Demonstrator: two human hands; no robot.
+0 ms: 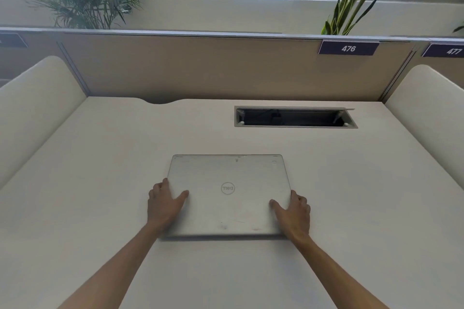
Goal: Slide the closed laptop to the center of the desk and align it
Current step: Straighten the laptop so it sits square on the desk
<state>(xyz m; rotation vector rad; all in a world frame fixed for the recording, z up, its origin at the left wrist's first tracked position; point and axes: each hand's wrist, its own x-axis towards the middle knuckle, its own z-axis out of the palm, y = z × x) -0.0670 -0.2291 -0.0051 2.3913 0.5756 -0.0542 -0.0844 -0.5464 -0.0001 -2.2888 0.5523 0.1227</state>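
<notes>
A closed silver laptop (pixel 227 178) with a round logo on its lid lies flat near the middle of the white desk (pixel 100 170), its edges roughly square to the desk's front. My left hand (pixel 164 202) grips the laptop's left edge, thumb on the lid and fingers curled around the side. On the right edge, my right hand (pixel 292 211) holds it the same way, thumb resting on top. Both forearms reach in from the bottom of the view.
An open cable hatch (pixel 295 118) is sunk into the desk behind and right of the laptop. A beige partition (pixel 200 68) with label 476 closes the back. Rounded white side panels (pixel 32 108) flank the desk. Plants stand behind the partition.
</notes>
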